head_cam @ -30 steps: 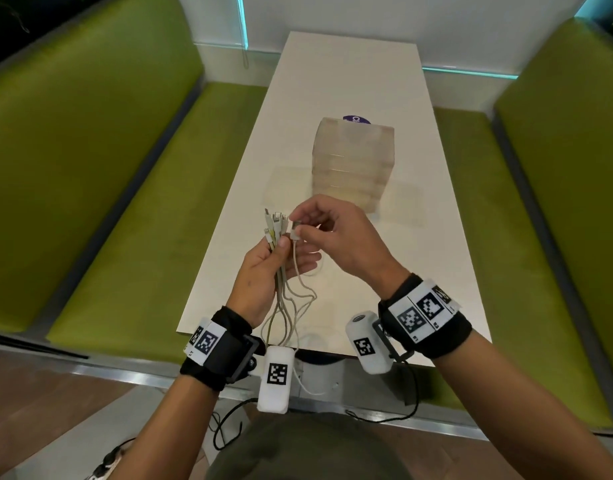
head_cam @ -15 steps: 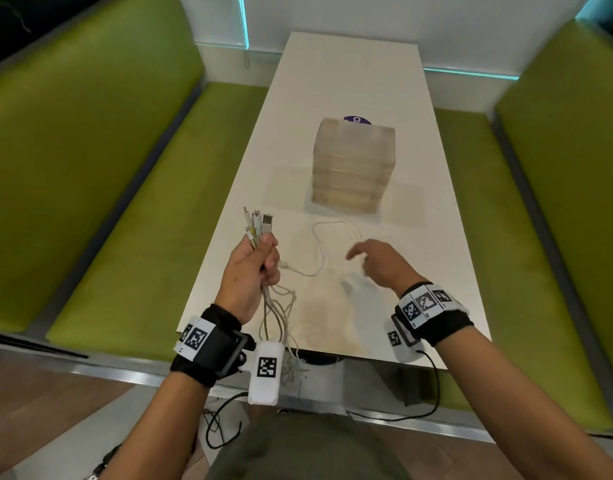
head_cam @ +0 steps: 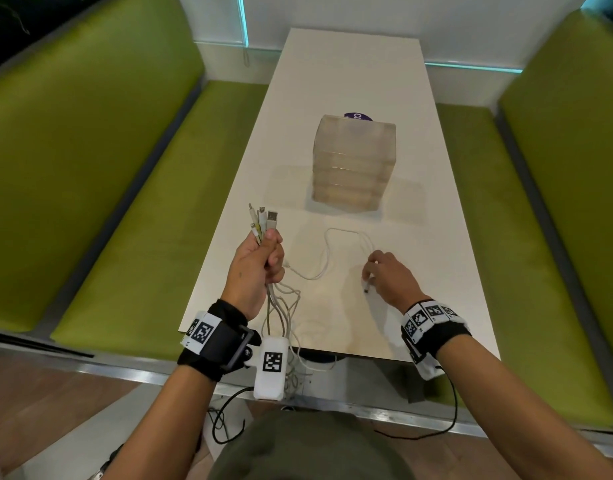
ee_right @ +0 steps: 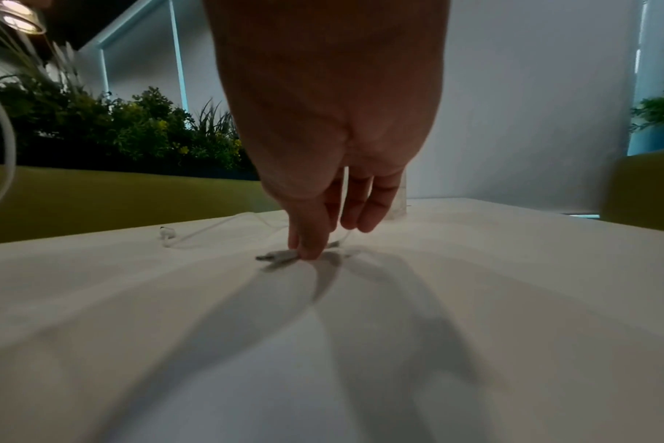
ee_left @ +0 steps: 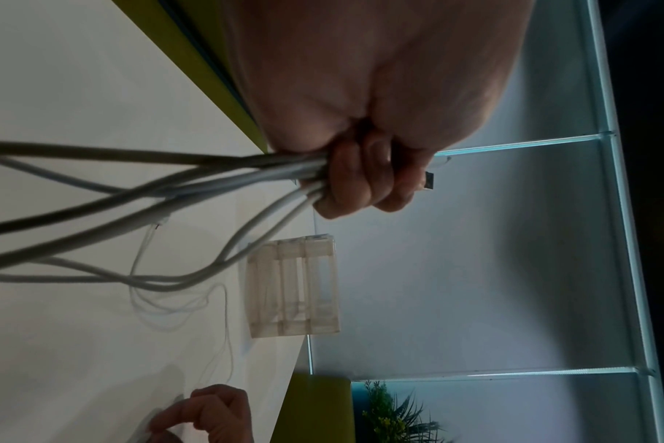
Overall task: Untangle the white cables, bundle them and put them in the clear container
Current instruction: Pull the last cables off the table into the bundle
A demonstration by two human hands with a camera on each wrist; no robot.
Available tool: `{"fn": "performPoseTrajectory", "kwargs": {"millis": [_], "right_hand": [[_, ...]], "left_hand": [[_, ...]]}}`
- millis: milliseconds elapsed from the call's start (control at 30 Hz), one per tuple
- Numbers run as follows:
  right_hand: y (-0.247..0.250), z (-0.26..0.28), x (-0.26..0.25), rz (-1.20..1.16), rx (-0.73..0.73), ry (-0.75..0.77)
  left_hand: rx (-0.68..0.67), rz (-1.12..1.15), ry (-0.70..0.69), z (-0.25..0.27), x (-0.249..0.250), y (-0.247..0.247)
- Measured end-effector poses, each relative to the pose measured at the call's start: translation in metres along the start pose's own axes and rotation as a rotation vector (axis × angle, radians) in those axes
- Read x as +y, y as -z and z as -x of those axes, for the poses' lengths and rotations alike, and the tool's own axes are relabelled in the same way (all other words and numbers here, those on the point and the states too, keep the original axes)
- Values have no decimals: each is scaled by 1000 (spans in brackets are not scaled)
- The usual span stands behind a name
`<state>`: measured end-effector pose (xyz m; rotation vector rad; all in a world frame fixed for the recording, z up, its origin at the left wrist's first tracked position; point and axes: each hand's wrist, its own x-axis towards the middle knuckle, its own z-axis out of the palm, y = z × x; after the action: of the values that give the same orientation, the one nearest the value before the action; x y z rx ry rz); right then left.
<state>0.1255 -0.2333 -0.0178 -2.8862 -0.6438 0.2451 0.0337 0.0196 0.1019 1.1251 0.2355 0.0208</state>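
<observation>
My left hand (head_cam: 270, 251) grips a bundle of white cables (head_cam: 279, 306) upright over the table's near left part. Their plugs (head_cam: 263, 218) stick out above the fist, and the tails hang down past the table edge. In the left wrist view the fingers (ee_left: 360, 185) are curled round the cables (ee_left: 209, 179). One loose white cable (head_cam: 327, 251) lies looped on the table. My right hand (head_cam: 369, 278) is lowered onto its end, thumb and forefinger pinching the plug (ee_right: 281, 256) against the tabletop. The clear container (head_cam: 355, 164) stands farther back in the middle.
The white table (head_cam: 436, 237) is long and narrow, with green benches (head_cam: 125, 202) on both sides. A purple round sticker (head_cam: 358, 116) shows behind the container. Plants (ee_right: 133, 132) line the bench back. Black wrist-camera leads hang below the table's near edge.
My right hand left the bundle, swung right and down to the table, and now pinches the loose cable's plug. The left hand, still holding the bundle, shifted slightly left.
</observation>
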Motion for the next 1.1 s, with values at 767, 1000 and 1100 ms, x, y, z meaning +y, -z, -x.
{"fn": "performPoseTrajectory", "kwargs": {"millis": [767,1000,1100], "right_hand": [[89,23,-134,-1577,179,-46],[79,37,-129,-1216,-286,111],[62,48,-115,-1140,-366,133]], "left_hand": [[-45,-189,-45,4,-18,-19],[112,81,-16,-5,-4,-8],[130,275,-58,-11,7,9]]}}
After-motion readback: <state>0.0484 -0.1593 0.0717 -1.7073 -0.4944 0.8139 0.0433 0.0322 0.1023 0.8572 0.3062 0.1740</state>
